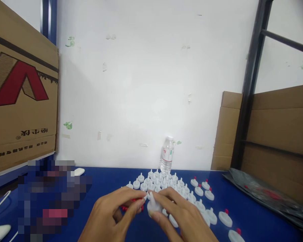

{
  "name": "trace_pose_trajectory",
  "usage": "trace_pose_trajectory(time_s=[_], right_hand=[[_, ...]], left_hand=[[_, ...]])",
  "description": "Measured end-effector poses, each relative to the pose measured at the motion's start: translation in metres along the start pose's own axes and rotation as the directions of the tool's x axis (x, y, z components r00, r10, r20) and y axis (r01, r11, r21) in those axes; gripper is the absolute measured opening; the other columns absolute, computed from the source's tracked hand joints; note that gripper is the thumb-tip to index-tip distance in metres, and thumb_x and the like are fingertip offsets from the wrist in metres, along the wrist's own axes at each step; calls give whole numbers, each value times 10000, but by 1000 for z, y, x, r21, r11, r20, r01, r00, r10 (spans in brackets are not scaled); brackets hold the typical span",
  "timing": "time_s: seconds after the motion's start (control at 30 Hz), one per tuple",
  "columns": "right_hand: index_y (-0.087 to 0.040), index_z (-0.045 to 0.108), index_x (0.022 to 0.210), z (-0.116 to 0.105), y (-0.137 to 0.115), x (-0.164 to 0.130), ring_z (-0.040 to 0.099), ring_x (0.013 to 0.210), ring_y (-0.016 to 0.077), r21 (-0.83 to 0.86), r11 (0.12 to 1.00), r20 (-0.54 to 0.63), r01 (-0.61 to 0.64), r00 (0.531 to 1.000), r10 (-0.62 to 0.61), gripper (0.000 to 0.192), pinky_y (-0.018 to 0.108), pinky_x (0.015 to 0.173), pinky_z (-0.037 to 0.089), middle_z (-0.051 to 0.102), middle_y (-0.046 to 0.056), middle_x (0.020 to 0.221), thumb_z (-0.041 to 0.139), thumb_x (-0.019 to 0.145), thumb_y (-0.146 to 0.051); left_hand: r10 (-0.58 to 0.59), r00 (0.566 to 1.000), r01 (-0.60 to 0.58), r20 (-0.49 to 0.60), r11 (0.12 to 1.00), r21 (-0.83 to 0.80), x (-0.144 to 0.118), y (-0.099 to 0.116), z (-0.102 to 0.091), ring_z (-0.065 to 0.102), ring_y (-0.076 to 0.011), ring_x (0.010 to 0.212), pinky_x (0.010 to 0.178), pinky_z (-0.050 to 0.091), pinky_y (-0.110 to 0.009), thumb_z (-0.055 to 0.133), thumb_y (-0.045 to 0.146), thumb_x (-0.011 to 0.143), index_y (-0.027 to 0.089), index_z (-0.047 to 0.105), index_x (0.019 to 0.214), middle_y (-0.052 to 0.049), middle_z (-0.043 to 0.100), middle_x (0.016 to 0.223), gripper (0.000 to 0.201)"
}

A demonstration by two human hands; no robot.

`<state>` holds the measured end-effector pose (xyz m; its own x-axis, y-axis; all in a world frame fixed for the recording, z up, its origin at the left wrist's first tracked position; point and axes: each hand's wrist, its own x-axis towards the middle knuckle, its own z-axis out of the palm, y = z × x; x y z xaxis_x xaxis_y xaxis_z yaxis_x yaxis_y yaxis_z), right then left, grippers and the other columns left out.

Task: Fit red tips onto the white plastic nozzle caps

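Note:
My right hand [178, 208] grips a white round cap with a pointed spout [153, 204], tilted a little, its spout up. Close against that spout, my left hand [118, 208] has thumb and forefinger pinched together. A small pale bit shows at those fingertips, too small to name. Small red tips [126, 208] lie partly hidden behind my left hand. Many more white spouted caps [164, 183] stand spout up beyond and beside my right hand. To the right stand several white caps with red tips on their spouts [225, 218].
A clear water bottle [167, 156] stands at the wall behind the caps. On the left is a large printed cardboard box [22, 117]; a blurred patch covers the table below it. Black plastic sheeting [270, 198] lies at the right edge of the blue table [101, 178].

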<state>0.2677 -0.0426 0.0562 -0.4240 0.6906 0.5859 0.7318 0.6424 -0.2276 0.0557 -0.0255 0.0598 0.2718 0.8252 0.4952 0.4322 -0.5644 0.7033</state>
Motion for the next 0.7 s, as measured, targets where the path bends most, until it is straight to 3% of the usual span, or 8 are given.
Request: trace_pose_trajectory(time_s=[0.1, 0.17, 0.3, 0.43, 0.6, 0.7], right_hand=[[-319, 649, 1261, -4, -6, 11, 725, 832, 170, -12, 999, -33, 39, 999, -39, 337, 253, 723, 606, 717, 1, 1008, 651, 925, -291], [-315, 651, 1258, 1, -5, 9, 723, 818, 168, -5, 998, -76, 62, 995, -62, 369, 249, 714, 603, 720, 1, 994, 697, 892, -295], [-301, 670, 1217, 17, 2, 1, 719, 789, 172, -27, 996, -180, 86, 980, -90, 367, 245, 694, 596, 732, 9, 960, 727, 855, -283], [-294, 639, 1270, 24, 1, -1, 726, 838, 201, -49, 996, -270, 78, 959, -88, 410, 287, 730, 609, 742, 26, 982, 694, 864, -269], [-295, 619, 1272, 18, -10, 3, 718, 823, 172, 162, 984, -337, 70, 942, -12, 360, 260, 726, 612, 705, 38, 1008, 627, 916, -246], [-311, 656, 1207, 15, -16, 4, 705, 761, 153, 232, 968, -355, 94, 935, -6, 320, 232, 690, 606, 692, 18, 939, 666, 899, -225]], left_hand=[[-109, 994, 107, -13, 991, -78, 3, 6, -5, 560, -95, 453, 390, 447, -150, 566, 497, 931, 251, 760, 1042, 12, 757, 789, 333], [-118, 993, 118, 0, 988, -98, 4, 8, -7, 549, -91, 440, 383, 442, -144, 582, 482, 919, 244, 764, 1020, 16, 754, 756, 316], [-10, 998, 13, 55, 998, -56, 5, 5, -7, 635, -109, 565, 441, 460, -136, 588, 398, 921, 263, 782, 870, 17, 770, 819, 242], [72, 997, -74, 36, 996, 59, 3, -1, -7, 648, -117, 612, 539, 487, -158, 573, 363, 935, 289, 782, 842, 33, 768, 801, 240], [-13, 999, 11, 35, 999, 47, 4, -1, -13, 658, -133, 600, 524, 492, -176, 631, 396, 902, 303, 794, 943, 42, 790, 819, 192], [10, 998, -15, 70, 997, 72, 4, 0, -17, 695, -152, 680, 631, 538, -188, 596, 402, 930, 312, 794, 963, 41, 797, 878, 220]])
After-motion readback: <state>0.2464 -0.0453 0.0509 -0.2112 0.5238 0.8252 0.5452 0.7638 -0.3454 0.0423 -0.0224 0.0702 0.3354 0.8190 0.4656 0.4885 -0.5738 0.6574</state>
